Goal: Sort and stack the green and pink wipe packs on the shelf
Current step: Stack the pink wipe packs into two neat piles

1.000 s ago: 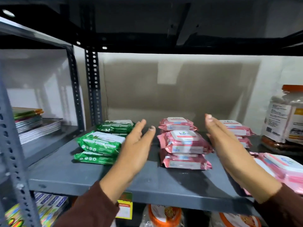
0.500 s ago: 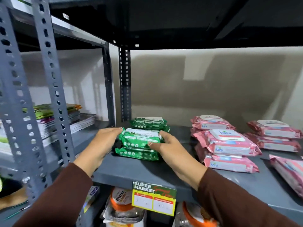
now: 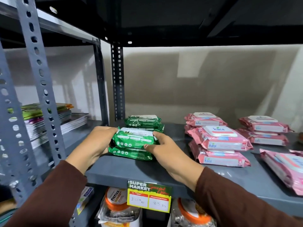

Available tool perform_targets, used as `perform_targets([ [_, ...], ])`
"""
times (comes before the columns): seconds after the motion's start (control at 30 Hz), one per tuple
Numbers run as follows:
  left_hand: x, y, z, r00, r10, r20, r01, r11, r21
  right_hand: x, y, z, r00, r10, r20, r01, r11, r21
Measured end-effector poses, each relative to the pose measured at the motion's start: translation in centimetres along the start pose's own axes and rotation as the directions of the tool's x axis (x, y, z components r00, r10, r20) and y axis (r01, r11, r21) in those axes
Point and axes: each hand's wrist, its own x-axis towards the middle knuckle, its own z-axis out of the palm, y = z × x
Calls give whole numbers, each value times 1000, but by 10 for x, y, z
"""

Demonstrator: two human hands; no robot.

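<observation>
Two green wipe packs are stacked at the front left of the grey shelf (image 3: pixel 114 171). My left hand (image 3: pixel 96 141) grips the left end of the top green pack (image 3: pixel 134 139), and my right hand (image 3: pixel 162 145) grips its right end. The lower green pack (image 3: pixel 131 153) lies under it. A second green stack (image 3: pixel 143 121) sits just behind. To the right stand a front pink stack (image 3: pixel 219 145), a rear pink stack (image 3: pixel 205 120), another pink stack (image 3: pixel 262 130) farther right and a loose pink pack (image 3: pixel 285 167) at the right edge.
Perforated grey uprights (image 3: pixel 41 89) stand at the left, with magazines (image 3: pixel 49 118) on the neighbouring shelf. A price tag (image 3: pixel 149 195) hangs on the shelf's front lip. Jars with orange lids (image 3: pixel 114 200) sit on the shelf below. The shelf above is dark and low.
A second ago both hands were open in front of the pink stack. They moved left and closed on the top green pack; the view has shifted left and closer since.
</observation>
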Motion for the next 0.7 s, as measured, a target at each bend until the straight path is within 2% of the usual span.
perform_targets([
  [0.17, -6, 11, -3, 987, 114, -116, -95, 983, 155, -24, -13, -15, 999, -46, -3, 46, 998, -41],
  [0.23, -18, 20, 7, 959, 245, -146, -203, 946, 253, -46, -18, -37, 993, -113, -19, 112, 993, -45],
  [0.27, -28, 26, 10, 927, 332, -174, -284, 924, 255, -58, -23, -49, 989, -142, -31, 141, 989, -38],
  [0.33, -53, 38, 25, 871, 459, -172, -439, 887, 145, -87, -34, -84, 975, -211, -72, 208, 977, -49],
  [0.43, -85, 52, 50, 871, 491, 0, -491, 871, -3, -126, -48, -158, 950, -281, -137, 258, 952, -163],
  [0.47, -93, 55, 62, 877, 471, 93, -466, 882, -73, -134, -50, -190, 953, -263, -151, 219, 941, -258],
  [0.53, -113, 58, 92, 876, 382, 293, -355, 924, -143, -143, -43, -255, 978, -138, -153, 46, 869, -493],
  [0.6, -132, 58, 132, 834, 297, 465, -282, 954, -104, -145, -27, -317, 985, 18, -173, -119, 796, -594],
  [0.63, -139, 56, 151, 807, 274, 523, -281, 957, -67, -146, -21, -345, 987, 90, -130, -152, 778, -610],
  [0.67, -145, 53, 171, 779, 270, 566, -319, 948, -12, -152, -17, -366, 986, 125, -114, -169, 749, -641],
  [0.7, -151, 51, 192, 754, 278, 595, -388, 920, 62, -156, -8, -378, 976, 213, -39, -193, 771, -607],
])
